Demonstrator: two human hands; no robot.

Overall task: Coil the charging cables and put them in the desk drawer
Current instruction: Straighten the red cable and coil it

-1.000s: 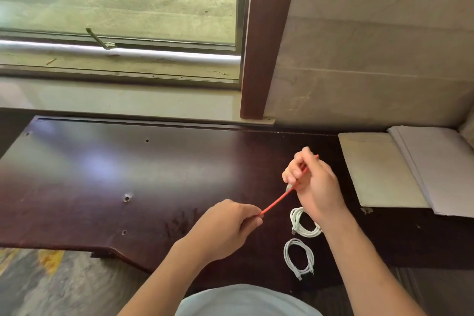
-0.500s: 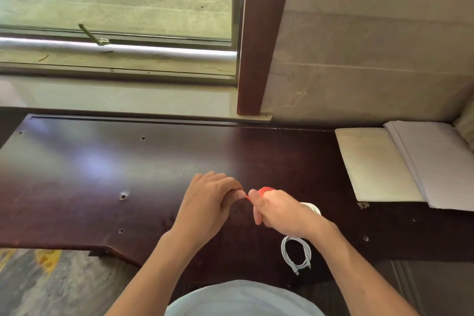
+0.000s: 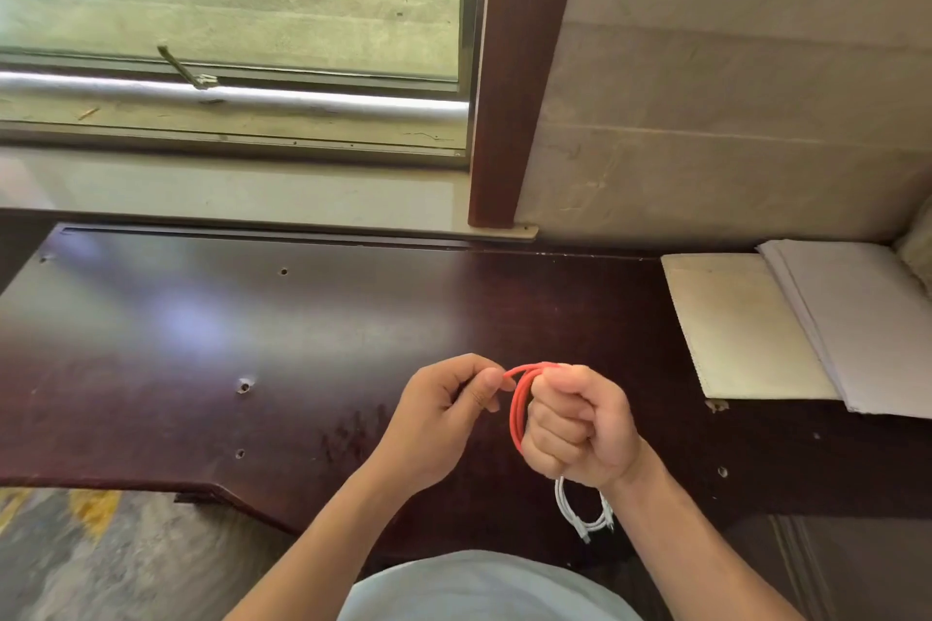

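Several loops of thin red charging cable (image 3: 517,411) now wrapped over the right hand (image 3: 580,429), fingers curled into a fist round the bundle. Half a second ago only a sliver of red peeking out there; a second ago still one straight line stretched between both hands. Left hand (image 3: 444,411) just beside the right, fingertips pinching the cable's free end near the top of the loops. Both held above the dark glossy wooden worktop (image 3: 201,343). Coiled white charging cable (image 3: 585,509) lying on the worktop near the front edge, half hidden under the right wrist. Second white coil from earlier no longer visible. Pale notebook (image 3: 741,323) and white papers (image 3: 867,323) off to the right, unmoved.
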